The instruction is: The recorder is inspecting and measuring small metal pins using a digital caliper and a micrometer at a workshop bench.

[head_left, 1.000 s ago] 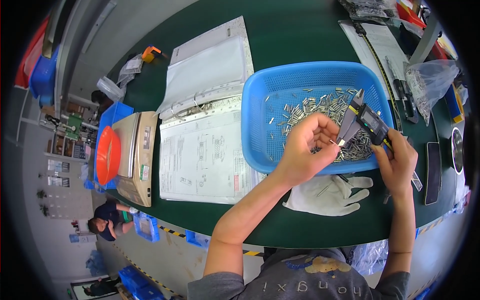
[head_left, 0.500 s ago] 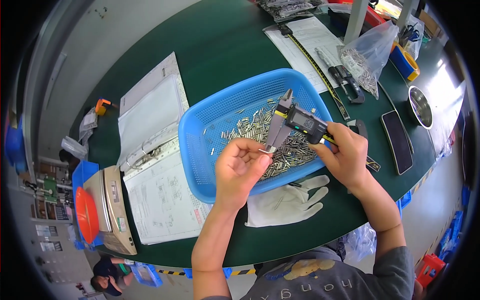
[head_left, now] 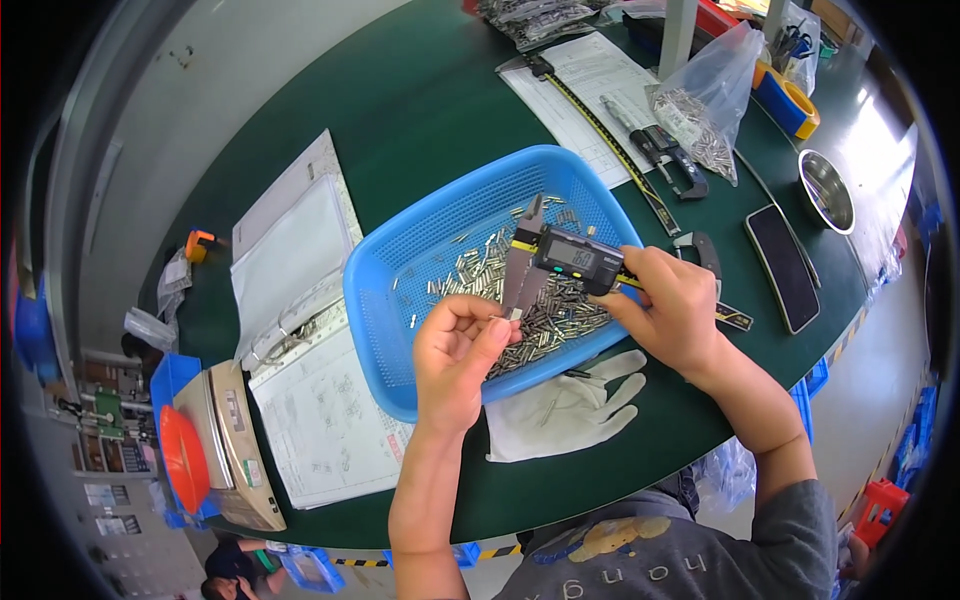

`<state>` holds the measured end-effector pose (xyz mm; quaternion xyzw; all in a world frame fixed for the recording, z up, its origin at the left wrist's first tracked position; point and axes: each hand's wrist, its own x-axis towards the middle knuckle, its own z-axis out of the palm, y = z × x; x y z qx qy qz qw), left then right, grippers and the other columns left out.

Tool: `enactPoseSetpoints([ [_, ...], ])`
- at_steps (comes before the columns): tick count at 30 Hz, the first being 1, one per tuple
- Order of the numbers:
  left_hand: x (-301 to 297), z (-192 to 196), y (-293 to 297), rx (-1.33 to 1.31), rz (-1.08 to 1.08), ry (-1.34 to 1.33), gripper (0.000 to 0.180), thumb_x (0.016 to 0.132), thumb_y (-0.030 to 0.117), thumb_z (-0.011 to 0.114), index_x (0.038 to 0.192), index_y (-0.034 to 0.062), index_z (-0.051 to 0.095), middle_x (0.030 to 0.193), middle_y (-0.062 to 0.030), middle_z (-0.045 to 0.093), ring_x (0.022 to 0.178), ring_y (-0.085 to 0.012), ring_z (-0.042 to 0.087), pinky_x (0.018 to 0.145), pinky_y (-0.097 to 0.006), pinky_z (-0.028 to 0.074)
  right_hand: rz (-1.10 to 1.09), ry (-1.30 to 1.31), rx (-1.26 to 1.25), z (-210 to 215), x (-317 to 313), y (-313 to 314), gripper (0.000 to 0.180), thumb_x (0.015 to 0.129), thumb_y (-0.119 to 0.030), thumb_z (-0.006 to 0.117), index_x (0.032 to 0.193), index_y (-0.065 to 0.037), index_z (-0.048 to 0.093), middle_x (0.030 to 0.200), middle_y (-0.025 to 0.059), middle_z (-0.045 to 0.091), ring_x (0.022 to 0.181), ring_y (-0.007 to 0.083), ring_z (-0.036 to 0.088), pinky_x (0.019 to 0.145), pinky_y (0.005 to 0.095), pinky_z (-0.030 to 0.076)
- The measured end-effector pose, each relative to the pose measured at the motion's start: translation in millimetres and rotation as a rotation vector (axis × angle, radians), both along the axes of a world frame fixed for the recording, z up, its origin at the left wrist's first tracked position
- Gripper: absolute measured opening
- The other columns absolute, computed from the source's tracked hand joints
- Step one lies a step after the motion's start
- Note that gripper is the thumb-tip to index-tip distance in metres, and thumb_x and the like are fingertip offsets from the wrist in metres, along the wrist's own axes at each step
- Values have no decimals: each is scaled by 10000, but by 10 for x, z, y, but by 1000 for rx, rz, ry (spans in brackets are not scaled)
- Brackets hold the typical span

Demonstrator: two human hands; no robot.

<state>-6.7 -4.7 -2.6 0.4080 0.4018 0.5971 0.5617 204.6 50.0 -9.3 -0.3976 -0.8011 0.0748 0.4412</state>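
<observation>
The small metal pin [head_left: 515, 314] sits at the tips of the long jaws of the caliper [head_left: 575, 258], over the near part of the blue basket [head_left: 366, 302]; its long axis is too small to tell. Your left hand [head_left: 455, 365] is nearer it — thumb and fingertip pinched on it. Your right hand [head_left: 668, 308], to the right, wraps the caliper, whose beam slants from far left to near right.
</observation>
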Motion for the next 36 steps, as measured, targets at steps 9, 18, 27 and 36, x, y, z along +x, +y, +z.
enactPoseSetpoints([
  [9, -26, -20, -8, 1, 6, -10, 137, 807, 6, 588, 923, -13, 518, 864, -96, 596, 763, -140, 586, 727, -272, 493, -8, -14, 24, -12, 1, -2, 343, 650, -255, 746, 858, -46, 572, 626, 65, 551, 485, 224, 546, 423, 307, 415],
  [18, -1, -8, 28, -6, 22, -28, 105, 821, 37, 584, 898, -8, 530, 861, -90, 593, 756, -144, 589, 718, -271, 496, 6, -88, 18, 25, 30, 9, 368, 674, -213, 721, 922, -10, 541, 671, 89, 548, 533, 247, 562, 442, 322, 426],
  [27, 26, -3, 0, -29, 40, 33, 107, 805, 11, 607, 887, -7, 540, 846, -92, 611, 742, -120, 580, 700, -240, 488, -113, 75, -246, 167, 143, 98, 248, 749, -223, 661, 865, -26, 565, 624, 117, 547, 505, 241, 534, 488, 317, 420],
  [36, 29, -140, 68, 4, 7, 92, 107, 786, 48, 632, 856, 12, 559, 797, -44, 588, 695, -71, 555, 625, -209, 467, -280, 11, -433, 82, 162, 1062, 345, 791, -322, 629, 854, 18, 617, 684, 126, 604, 621, 168, 558, 599, 308, 431],
])
